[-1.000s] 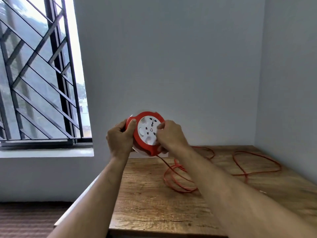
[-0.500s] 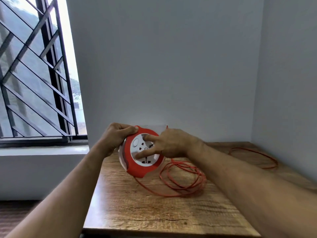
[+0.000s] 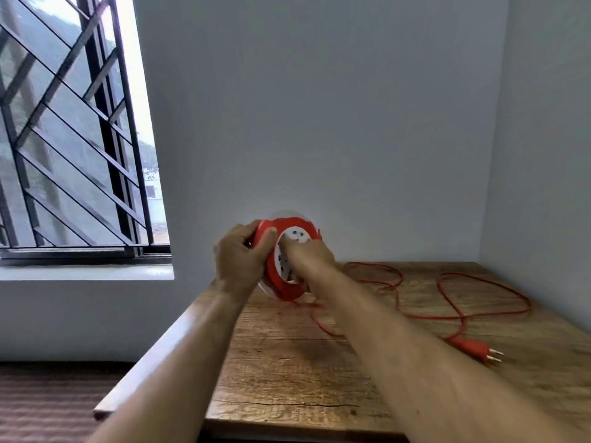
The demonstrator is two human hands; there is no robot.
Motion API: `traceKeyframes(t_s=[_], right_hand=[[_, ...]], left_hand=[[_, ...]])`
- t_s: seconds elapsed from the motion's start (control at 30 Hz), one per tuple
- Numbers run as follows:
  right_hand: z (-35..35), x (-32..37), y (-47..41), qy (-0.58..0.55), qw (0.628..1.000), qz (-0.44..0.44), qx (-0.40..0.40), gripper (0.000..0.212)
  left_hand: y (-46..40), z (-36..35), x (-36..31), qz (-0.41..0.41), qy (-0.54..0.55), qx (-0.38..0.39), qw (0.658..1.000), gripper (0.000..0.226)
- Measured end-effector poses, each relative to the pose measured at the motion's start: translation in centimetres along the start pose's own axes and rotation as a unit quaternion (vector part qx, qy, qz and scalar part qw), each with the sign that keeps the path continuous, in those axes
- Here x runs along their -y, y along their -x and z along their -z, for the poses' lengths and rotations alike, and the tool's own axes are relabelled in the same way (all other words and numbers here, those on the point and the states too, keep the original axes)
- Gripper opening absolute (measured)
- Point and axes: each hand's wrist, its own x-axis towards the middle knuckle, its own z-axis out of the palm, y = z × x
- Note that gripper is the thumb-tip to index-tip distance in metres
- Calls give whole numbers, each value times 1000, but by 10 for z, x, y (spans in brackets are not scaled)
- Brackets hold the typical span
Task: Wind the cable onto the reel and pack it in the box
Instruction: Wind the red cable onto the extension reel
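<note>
The left hand closes its grip on the rim of the red reel, held above the desk. The right hand presses fingers on its white face. Loose cable and its plug lie toward four o'clock.

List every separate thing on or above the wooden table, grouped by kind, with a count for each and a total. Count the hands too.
Hands: 2, left hand and right hand
Reels: 1, red and white reel
Cables: 1, red cable
Plugs: 1, red plug at the cable's end
Total: 5
</note>
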Motion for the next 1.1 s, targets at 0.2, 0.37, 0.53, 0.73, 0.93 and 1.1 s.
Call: traceKeyframes(t_s=[0.2, 0.37, 0.53, 0.73, 0.93, 1.1], right_hand=[[17, -3, -5, -167, 978, -50, 115, 21], [38, -39, -6, 390, 805, 445, -45, 60], [63, -39, -11, 539, 586, 605, 2, 78], [60, -29, 1, 599, 552, 580, 27, 69], [49, -22, -1, 624, 517, 586, -14, 65], [20, -2, 16, 215, 939, 254, -80, 60]], left_hand=[[14, 4, 7, 12, -32, -90, 995, 28], [-5, 11, 5, 104, 31, -39, 993, 23], [-11, 22, 2, 146, 107, 97, 979, 10], [-22, 33, -5, 125, 80, 177, 973, 13], [-23, 29, -14, 91, 73, 167, 979, 10], [-10, 13, -18, 9, 27, -14, 1000, 34]])
